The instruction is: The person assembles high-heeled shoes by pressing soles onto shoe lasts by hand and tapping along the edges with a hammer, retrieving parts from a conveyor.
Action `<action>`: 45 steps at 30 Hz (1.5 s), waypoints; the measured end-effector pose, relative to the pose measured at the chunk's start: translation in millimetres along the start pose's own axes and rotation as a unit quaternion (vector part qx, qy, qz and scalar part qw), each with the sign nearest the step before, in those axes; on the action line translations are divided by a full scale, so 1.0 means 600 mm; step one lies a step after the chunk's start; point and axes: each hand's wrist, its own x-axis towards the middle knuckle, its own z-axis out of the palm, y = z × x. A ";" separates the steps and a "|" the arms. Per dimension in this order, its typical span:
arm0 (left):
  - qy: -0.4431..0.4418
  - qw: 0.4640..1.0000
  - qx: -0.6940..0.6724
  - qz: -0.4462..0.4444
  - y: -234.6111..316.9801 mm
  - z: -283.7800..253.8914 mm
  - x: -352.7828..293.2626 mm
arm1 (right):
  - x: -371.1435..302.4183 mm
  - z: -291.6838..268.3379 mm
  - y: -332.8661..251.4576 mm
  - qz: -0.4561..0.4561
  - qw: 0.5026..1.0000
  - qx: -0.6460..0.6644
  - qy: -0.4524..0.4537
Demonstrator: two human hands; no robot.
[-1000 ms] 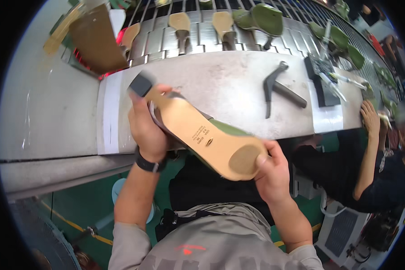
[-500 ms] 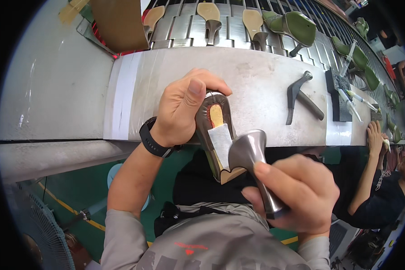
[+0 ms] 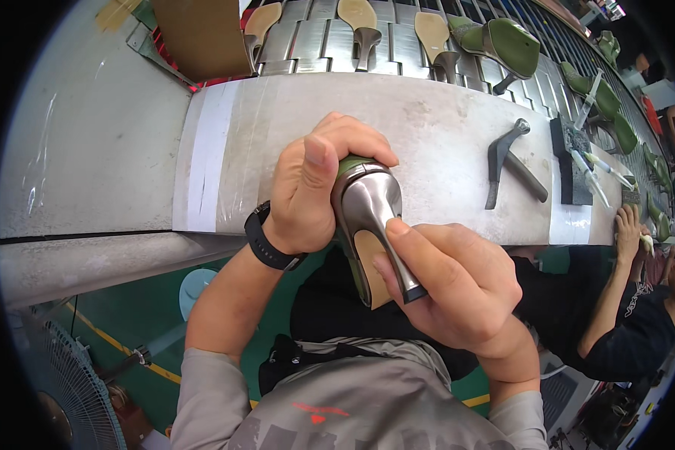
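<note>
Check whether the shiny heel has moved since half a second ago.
Yes: the heel moved left, toward the left white strip, and against the shoe.

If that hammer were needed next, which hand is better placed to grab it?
Probably the right hand: the hammer lies on its side of the bench, while the left hand is farther off, holding the shoe. The right would first have to release the heel.
</note>
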 end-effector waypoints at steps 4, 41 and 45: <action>0.003 1.000 -0.001 0.002 -0.001 -0.003 -0.002 | 0.001 0.006 0.001 0.000 1.000 0.002 -0.002; 0.037 0.993 -0.040 -0.103 -0.064 0.012 0.076 | 0.088 0.013 0.094 0.399 0.874 0.081 -0.263; 0.057 0.994 -0.019 -0.096 -0.064 0.017 0.077 | 0.080 0.016 0.085 0.401 0.885 0.033 -0.236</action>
